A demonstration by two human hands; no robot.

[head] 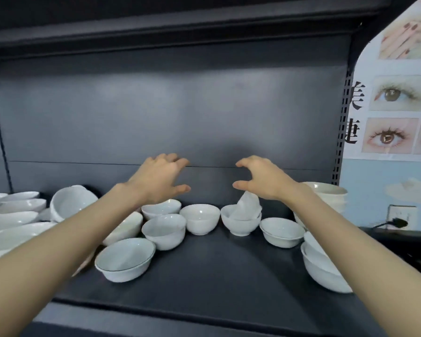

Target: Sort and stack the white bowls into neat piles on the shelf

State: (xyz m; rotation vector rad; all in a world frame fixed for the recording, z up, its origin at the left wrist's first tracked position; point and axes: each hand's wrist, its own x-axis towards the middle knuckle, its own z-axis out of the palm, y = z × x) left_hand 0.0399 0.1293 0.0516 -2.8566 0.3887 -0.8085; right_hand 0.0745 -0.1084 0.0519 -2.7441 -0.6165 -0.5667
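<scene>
both arms reach in over the dark shelf (216, 268). left hand (159, 177) and right hand (260, 177) hover above the back row, fingers spread and loosely bent, holding nothing. white bowls sit loose across the shelf: centre bowl (199, 218) upright between the hands, nested bowl (240, 223) just right of it with a tilted bowl (248, 207) leaning inside. dark-rimmed bowl (125, 260) front left, tilted. tipped bowl (71, 203) on its side at left, beside shallow dishes (15, 215). right stack (323, 266) at the shelf's right edge, partly behind the right forearm. poster (399, 93) of eyes on the wall at right.
</scene>
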